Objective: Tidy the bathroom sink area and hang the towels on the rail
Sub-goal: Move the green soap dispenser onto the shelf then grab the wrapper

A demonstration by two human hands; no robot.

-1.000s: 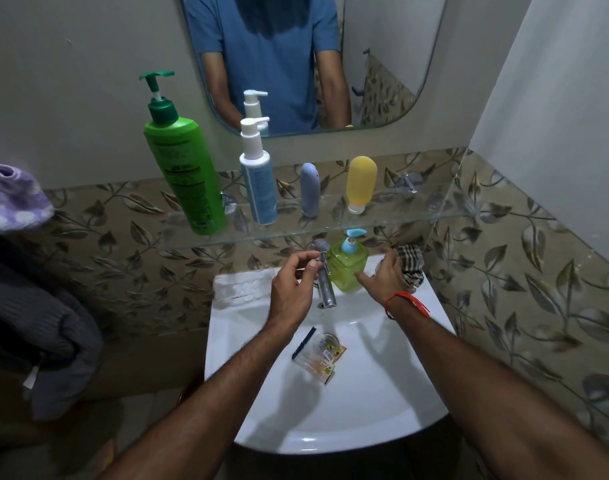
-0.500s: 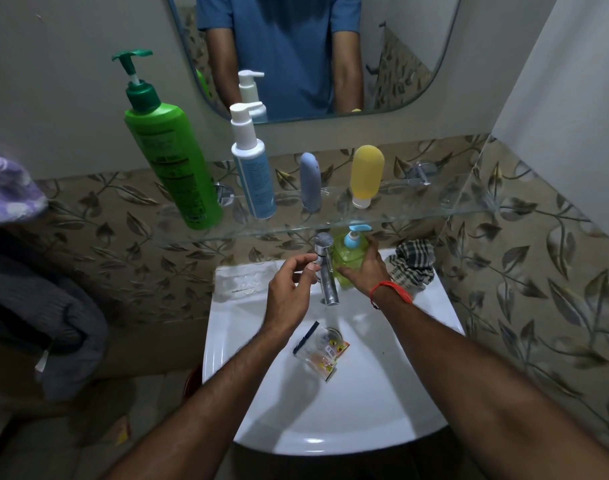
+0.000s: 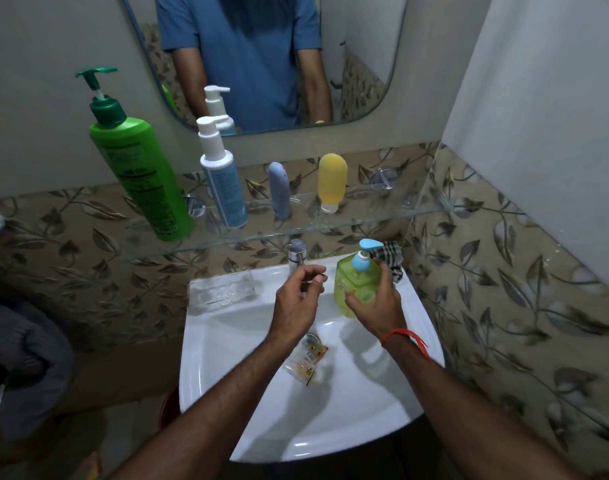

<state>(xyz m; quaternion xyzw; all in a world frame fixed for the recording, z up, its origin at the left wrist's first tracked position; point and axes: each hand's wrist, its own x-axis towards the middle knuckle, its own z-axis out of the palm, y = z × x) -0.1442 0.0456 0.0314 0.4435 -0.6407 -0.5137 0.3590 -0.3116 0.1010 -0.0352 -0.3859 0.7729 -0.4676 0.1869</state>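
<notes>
My right hand [image 3: 374, 304] grips a yellow-green soap dispenser [image 3: 355, 284] with a blue pump, held above the right side of the white sink [image 3: 330, 420]. Just in front of the chrome tap [image 3: 297, 254], my left hand [image 3: 298, 303] hovers with fingers loosely curled and holds nothing. A checked cloth [image 3: 389, 258] lies bunched on the sink's back right corner, partly hidden by the dispenser. A clear plastic wrapper [image 3: 305, 362] lies in the basin near the drain.
A glass shelf [image 3: 330, 228] above the tap carries a big green pump bottle [image 3: 140, 178], a white-blue pump bottle [image 3: 223, 181], a grey tube [image 3: 279, 190] and a yellow bottle [image 3: 332, 181]. Dark grey fabric [image 3: 22, 358] hangs at the left. A tiled wall stands close on the right.
My right hand closed round the soap dispenser and lifted it forward off the sink's back ledge. My left hand came off the tap and drew back a little.
</notes>
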